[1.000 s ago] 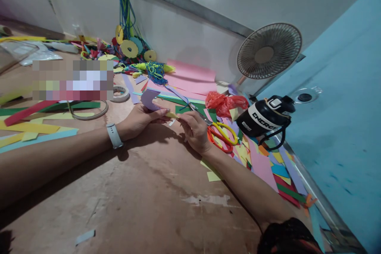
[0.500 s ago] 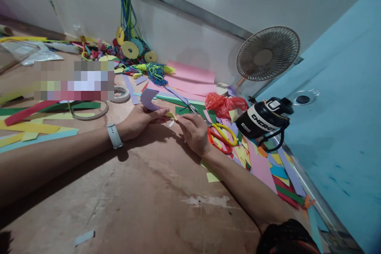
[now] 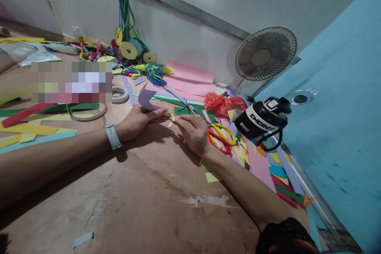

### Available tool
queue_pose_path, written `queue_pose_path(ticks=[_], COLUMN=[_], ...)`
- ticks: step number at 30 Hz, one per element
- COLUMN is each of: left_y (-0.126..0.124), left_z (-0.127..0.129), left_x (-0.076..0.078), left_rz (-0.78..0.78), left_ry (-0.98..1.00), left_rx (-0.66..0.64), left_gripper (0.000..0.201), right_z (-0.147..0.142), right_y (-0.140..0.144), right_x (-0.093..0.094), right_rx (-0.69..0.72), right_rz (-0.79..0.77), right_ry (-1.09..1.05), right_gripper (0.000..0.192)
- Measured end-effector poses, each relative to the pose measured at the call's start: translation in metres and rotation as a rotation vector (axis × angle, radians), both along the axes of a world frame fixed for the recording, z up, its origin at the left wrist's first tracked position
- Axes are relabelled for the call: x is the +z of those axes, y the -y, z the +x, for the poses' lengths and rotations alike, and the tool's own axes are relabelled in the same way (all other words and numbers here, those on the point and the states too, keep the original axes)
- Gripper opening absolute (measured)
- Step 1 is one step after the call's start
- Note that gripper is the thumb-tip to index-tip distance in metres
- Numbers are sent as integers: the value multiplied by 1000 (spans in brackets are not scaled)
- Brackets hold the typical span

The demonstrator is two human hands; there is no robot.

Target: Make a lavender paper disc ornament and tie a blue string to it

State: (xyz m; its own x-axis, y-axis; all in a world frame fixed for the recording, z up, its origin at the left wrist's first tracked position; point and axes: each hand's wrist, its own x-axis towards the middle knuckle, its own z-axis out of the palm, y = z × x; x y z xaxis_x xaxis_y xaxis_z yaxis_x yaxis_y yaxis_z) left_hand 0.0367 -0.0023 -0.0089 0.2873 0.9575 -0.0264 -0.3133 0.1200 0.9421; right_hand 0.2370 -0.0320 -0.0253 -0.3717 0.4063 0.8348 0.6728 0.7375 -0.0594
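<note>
My left hand (image 3: 143, 121) is closed on a curled purple paper strip (image 3: 146, 99), which stands up above the thumb. A narrow yellow paper strip (image 3: 170, 115) spans the gap between both hands. Its right end is pinched in the fingertips of my right hand (image 3: 193, 131). The fingers partly hide where the purple and yellow papers meet. Just right of my right hand lie scissors with yellow and red handles (image 3: 223, 135). A roll of tape (image 3: 119, 95) lies beyond my left wrist.
Paper strips (image 3: 38, 125) lie at left beside a thin ring (image 3: 89, 117). A black bottle (image 3: 262, 117), red plastic bag (image 3: 223, 104) and paper scraps (image 3: 258, 162) crowd the right edge. Behind are a fan (image 3: 264, 53), pink sheets (image 3: 190, 79) and hanging cords (image 3: 126, 12).
The view has shifted slightly. The purple strip leans a little further left, and the yellow strip between my fingers has changed its angle slightly. Both hands keep their hold.
</note>
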Motion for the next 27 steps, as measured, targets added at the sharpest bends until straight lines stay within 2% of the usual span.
queue_pose_path(ticks=[3, 9, 16, 21, 27], left_y=[1, 1, 3, 4, 4], left_z=[0, -1, 0, 1, -1], left_x=[1, 3, 4, 6, 7], left_rz=[3, 42, 80, 97, 104], left_ry=[-8, -67, -44, -74, -180], left_rx=[-3, -1, -8, -2, 1], left_gripper=[29, 31, 29, 30, 33], right_z=[1, -1, -2, -1, -4], right_y=[-1, 0, 0, 0, 0], right_x=[-1, 0, 5, 7, 8], right_rx=[14, -7, 72, 57, 75], right_rz=[-51, -54, -144, -207, -282], right_ry=[-1, -28, -106, -115, -196], right_gripper=[18, 15, 17, 17, 16])
